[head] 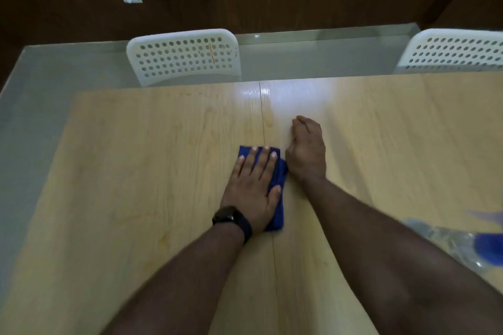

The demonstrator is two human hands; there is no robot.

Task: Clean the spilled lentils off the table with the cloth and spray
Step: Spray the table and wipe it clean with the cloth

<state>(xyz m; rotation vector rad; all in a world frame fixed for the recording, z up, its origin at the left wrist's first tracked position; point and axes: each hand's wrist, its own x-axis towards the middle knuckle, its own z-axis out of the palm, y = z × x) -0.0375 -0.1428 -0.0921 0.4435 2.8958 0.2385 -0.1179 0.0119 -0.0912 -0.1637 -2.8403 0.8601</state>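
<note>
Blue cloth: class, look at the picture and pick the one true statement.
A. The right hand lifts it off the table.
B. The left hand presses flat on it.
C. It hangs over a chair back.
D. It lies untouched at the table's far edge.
B: the left hand lies flat, fingers straight, on the cloth, which rests on the table; the right hand is beside it.

Dim overhead light is glaring white off the bench (163, 171) just beyond the right hand (307, 149). Motion blur is smearing the bench grain to that hand's right. Wide-angle distortion is bending the edges, and the far wall is sinking into darkness.
</note>
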